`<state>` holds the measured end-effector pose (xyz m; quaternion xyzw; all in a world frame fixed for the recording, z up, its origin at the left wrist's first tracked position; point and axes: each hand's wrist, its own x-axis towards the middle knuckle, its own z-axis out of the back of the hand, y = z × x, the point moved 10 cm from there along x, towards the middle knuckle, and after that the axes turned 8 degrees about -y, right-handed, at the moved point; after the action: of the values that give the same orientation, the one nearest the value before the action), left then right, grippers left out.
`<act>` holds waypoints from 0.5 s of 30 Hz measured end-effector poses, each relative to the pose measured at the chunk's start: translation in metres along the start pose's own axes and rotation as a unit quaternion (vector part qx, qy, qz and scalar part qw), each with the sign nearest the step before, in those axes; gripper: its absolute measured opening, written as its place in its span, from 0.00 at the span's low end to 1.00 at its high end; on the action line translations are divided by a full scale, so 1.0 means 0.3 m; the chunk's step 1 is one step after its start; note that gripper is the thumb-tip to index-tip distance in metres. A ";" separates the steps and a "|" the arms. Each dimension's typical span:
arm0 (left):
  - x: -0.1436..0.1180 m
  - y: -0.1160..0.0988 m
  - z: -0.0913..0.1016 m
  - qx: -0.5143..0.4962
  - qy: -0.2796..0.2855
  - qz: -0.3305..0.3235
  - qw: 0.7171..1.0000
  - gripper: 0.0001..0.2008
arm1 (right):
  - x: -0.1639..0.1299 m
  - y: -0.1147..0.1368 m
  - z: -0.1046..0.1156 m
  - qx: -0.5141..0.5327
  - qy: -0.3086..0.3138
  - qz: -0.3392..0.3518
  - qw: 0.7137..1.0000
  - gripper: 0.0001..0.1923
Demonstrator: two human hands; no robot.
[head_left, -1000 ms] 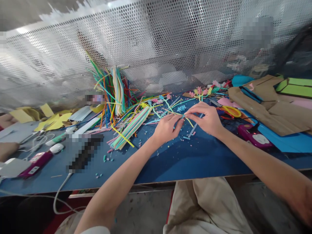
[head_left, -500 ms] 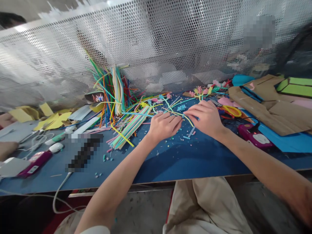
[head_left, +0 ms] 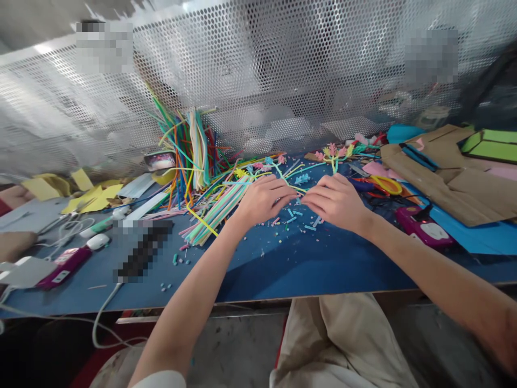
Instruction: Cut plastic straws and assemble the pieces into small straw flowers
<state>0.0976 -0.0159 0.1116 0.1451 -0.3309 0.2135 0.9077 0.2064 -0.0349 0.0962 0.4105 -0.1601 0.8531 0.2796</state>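
Both hands, left hand (head_left: 262, 199) and right hand (head_left: 333, 202), pinch a thin yellow strip (head_left: 299, 189) (mostly hidden).

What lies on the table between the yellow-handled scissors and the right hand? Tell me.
In the head view, between the yellow-handled scissors and the right hand lies mostly bare blue table, crossed by a dark blue strip beside the scissors.

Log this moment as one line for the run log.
left hand: pinching thin yellow strip | right hand: pinching same strip | surface: blue table | nearby: straw bundle, yellow scissors
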 end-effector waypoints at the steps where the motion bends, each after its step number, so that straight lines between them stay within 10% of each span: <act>1: 0.000 0.009 0.003 -0.022 -0.003 0.002 1.000 0.12 | 0.001 0.002 0.007 0.019 -0.008 -0.003 1.000 0.09; 10: -0.002 -0.051 -0.073 -0.096 0.025 -0.019 0.995 0.13 | -0.019 -0.095 0.087 0.175 -0.179 -0.179 0.952 0.04; 15: -0.002 -0.100 -0.054 0.007 0.004 -0.034 0.999 0.13 | -0.030 -0.145 0.062 0.094 -0.159 -0.197 0.963 0.07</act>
<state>0.1202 -0.0355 0.0956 0.1619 -0.3209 0.1855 0.9146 0.2488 -0.0129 0.1024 0.5889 -0.0372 0.7158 0.3734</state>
